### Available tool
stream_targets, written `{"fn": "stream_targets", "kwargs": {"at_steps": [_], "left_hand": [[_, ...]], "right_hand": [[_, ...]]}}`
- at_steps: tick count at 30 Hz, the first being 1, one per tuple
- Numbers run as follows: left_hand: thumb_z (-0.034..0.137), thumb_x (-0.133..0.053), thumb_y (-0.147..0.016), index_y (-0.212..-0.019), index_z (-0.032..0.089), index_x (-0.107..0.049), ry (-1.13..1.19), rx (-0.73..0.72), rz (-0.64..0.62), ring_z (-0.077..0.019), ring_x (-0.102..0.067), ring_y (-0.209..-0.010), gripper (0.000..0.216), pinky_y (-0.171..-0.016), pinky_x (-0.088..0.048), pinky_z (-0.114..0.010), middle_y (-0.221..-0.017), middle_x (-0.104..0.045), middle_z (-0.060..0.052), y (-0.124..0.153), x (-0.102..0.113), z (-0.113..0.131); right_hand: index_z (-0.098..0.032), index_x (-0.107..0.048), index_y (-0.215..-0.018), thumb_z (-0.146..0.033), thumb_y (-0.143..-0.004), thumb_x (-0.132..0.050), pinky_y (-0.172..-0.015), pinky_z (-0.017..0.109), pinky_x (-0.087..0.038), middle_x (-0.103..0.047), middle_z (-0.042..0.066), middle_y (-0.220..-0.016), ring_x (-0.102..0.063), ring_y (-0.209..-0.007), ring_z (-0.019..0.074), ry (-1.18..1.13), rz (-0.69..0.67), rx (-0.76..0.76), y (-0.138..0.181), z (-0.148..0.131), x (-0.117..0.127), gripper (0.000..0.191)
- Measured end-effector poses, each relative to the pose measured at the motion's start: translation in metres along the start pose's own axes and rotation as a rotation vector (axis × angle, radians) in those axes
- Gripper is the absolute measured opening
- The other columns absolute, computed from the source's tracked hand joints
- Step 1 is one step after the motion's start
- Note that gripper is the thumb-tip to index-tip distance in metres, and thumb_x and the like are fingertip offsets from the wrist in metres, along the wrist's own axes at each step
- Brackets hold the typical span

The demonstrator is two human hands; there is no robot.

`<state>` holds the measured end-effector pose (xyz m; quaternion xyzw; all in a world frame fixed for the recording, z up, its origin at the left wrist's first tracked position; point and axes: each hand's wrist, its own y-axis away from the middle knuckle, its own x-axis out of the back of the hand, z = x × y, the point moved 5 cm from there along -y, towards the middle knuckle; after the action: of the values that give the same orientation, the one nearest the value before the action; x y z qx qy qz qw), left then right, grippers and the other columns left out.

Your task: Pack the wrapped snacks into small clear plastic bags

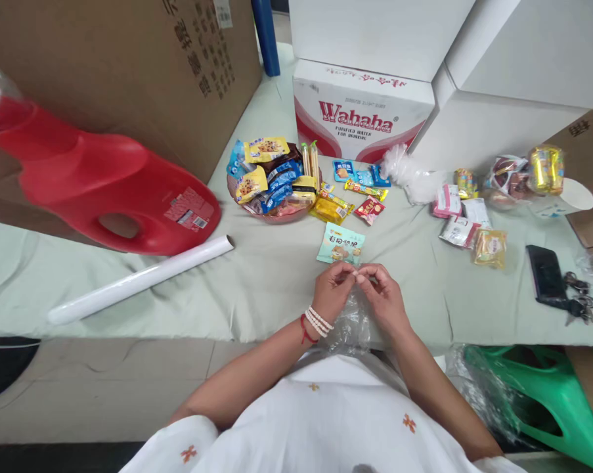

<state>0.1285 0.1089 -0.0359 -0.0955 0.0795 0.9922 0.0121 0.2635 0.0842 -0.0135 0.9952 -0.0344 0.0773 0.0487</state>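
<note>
My left hand, with white beads and a red cord at its wrist, meets my right hand fingertip to fingertip at the table's front edge. Both are closed in a pinch on the edge of a clear plastic bag, which hangs crumpled beneath them. Just beyond my fingers lies a mint-green snack packet. Farther back, a brownish bowl is heaped with yellow and blue snack packets and thin wrapped sticks. Beside it lie a yellow packet, a red packet and small blue packets.
A red jug and a white roll occupy the left. Behind stands a Wahaha water carton. To the right are a bunched plastic bag, several small packets, a paper cup, a phone and keys.
</note>
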Motion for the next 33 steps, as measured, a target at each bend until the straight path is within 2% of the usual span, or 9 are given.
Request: {"fn": "stream_targets", "kwargs": {"at_steps": [5,9,15,18,20,23,28,30,33], "left_hand": [[0.032,-0.087,-0.064,-0.072,0.017,-0.07,0.388,0.281,0.006,-0.0138,-0.063,-0.077,0.025,-0.076,-0.054,-0.028,-0.076,-0.067,0.001,0.003,-0.007,-0.004],[0.028,-0.091,-0.061,-0.073,0.015,-0.069,0.495,0.393,-0.013,-0.0144,-0.067,-0.082,0.028,-0.079,-0.058,-0.03,-0.083,-0.07,-0.001,0.009,-0.011,0.002],[0.025,-0.085,-0.07,-0.08,0.019,-0.055,0.576,0.447,0.0,-0.0206,-0.074,-0.093,0.032,-0.081,-0.06,-0.034,-0.091,-0.076,-0.004,0.007,-0.002,0.01],[0.024,-0.082,-0.072,-0.083,0.021,-0.049,0.594,0.458,0.038,-0.0163,-0.072,-0.076,0.035,-0.075,-0.061,-0.033,-0.081,-0.071,0.001,0.0,0.009,0.012],[0.027,-0.082,-0.073,-0.085,0.022,-0.047,0.539,0.456,0.05,-0.0107,-0.064,-0.06,0.037,-0.065,-0.058,-0.028,-0.072,-0.064,0.006,-0.005,0.018,0.014],[0.034,-0.081,-0.075,-0.087,0.024,-0.045,0.377,0.391,0.071,-0.0049,-0.049,-0.047,0.04,-0.05,-0.047,-0.019,-0.069,-0.055,0.01,-0.016,0.031,0.02],[0.034,-0.069,-0.082,-0.086,0.023,-0.046,0.036,0.338,0.022,-0.0041,-0.044,-0.045,0.025,-0.04,-0.023,-0.015,-0.073,-0.051,0.008,-0.048,0.039,0.025],[0.032,-0.065,-0.083,-0.087,0.023,-0.047,-0.073,0.331,0.045,-0.0062,-0.047,-0.049,0.02,-0.042,-0.026,-0.016,-0.075,-0.051,0.007,-0.06,0.039,0.025],[0.033,-0.068,-0.082,-0.092,0.023,-0.049,-0.228,0.152,0.269,-0.0108,-0.056,-0.069,0.023,-0.055,-0.042,-0.02,-0.086,-0.056,0.002,-0.065,0.045,0.035]], "right_hand": [[-0.025,-0.07,-0.102,-0.044,-0.088,-0.075,-0.084,0.033,-0.054,-0.062,0.005,-0.108,-0.061,-0.098,0.0205,0.063,0.03,0.113,0.0,0.005,0.003,0.025],[-0.026,-0.072,-0.1,-0.04,-0.094,-0.068,-0.089,0.036,-0.054,-0.062,0.007,-0.108,-0.062,-0.104,0.0222,0.126,0.089,0.211,0.001,0.007,0.007,0.016],[-0.024,-0.069,-0.09,-0.04,-0.086,-0.077,-0.091,0.034,-0.052,-0.068,0.003,-0.104,-0.063,-0.099,0.0193,-0.26,0.151,0.011,-0.005,0.012,0.024,0.019],[-0.024,-0.063,-0.088,-0.042,-0.08,-0.082,-0.078,0.03,-0.056,-0.07,0.002,-0.104,-0.066,-0.091,0.017,-0.515,0.128,-0.128,-0.01,0.012,0.035,0.027],[-0.024,-0.06,-0.088,-0.043,-0.077,-0.085,-0.06,0.024,-0.055,-0.069,0.0,-0.094,-0.066,-0.075,0.0134,-0.577,0.132,-0.204,-0.013,0.011,0.044,0.033],[-0.023,-0.058,-0.086,-0.043,-0.07,-0.089,-0.039,0.014,-0.037,-0.063,-0.005,-0.074,-0.053,-0.05,0.0067,-0.526,0.247,-0.232,-0.019,0.009,0.07,0.04],[-0.02,-0.063,-0.084,-0.037,-0.06,-0.093,-0.033,0.012,-0.025,-0.055,-0.007,-0.062,-0.039,-0.042,0.0028,-0.457,0.224,-0.281,-0.039,0.007,0.109,0.042],[-0.019,-0.064,-0.082,-0.033,-0.058,-0.093,-0.035,0.012,-0.026,-0.056,-0.006,-0.063,-0.039,-0.043,0.0025,-0.461,0.219,-0.269,-0.049,0.004,0.118,0.04],[-0.018,-0.065,-0.081,-0.03,-0.06,-0.091,-0.037,0.012,-0.029,-0.057,-0.005,-0.064,-0.041,-0.046,0.003,-0.491,0.251,-0.229,-0.057,-0.001,0.12,0.036]]}}
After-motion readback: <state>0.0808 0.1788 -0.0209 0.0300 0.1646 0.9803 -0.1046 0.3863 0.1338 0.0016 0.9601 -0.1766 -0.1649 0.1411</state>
